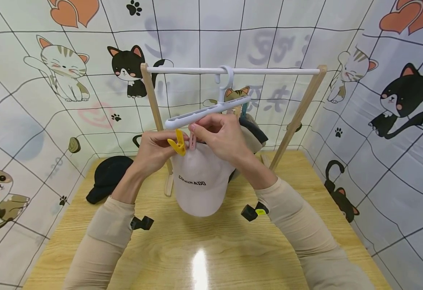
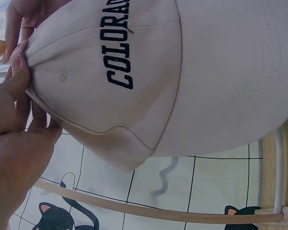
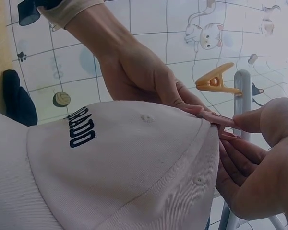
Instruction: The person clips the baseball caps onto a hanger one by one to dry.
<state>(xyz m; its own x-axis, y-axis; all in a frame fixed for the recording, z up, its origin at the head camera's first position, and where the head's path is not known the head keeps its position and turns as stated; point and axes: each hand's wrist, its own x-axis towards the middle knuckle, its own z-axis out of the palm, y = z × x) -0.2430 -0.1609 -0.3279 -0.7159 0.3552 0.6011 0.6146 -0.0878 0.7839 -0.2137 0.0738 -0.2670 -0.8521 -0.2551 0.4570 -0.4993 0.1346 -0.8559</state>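
Observation:
A pale pink baseball cap point(image 1: 200, 181) lettered COLORADO hangs brim down below the left end of a white hanger point(image 1: 207, 112), which tilts lower on the left. My left hand point(image 1: 155, 151) pinches the cap's crown; in the left wrist view its thumb point(image 2: 20, 74) presses the fabric. My right hand point(image 1: 222, 135) pinches a pink clothespin point(image 1: 192, 141) at the top of the cap. In the right wrist view this clothespin point(image 3: 216, 119) meets the crown between both hands. A yellow clothespin point(image 1: 178, 143) hangs on the hanger's left end, beside my left fingers.
The hanger hooks over the white rail point(image 1: 269, 71) of a rack with wooden legs point(image 1: 298, 117). Behind my right hand, another cap with a dark brim point(image 1: 252, 131) hangs at the hanger's right end. A black cap point(image 1: 111, 175) lies on the wooden table point(image 1: 168, 253) at left.

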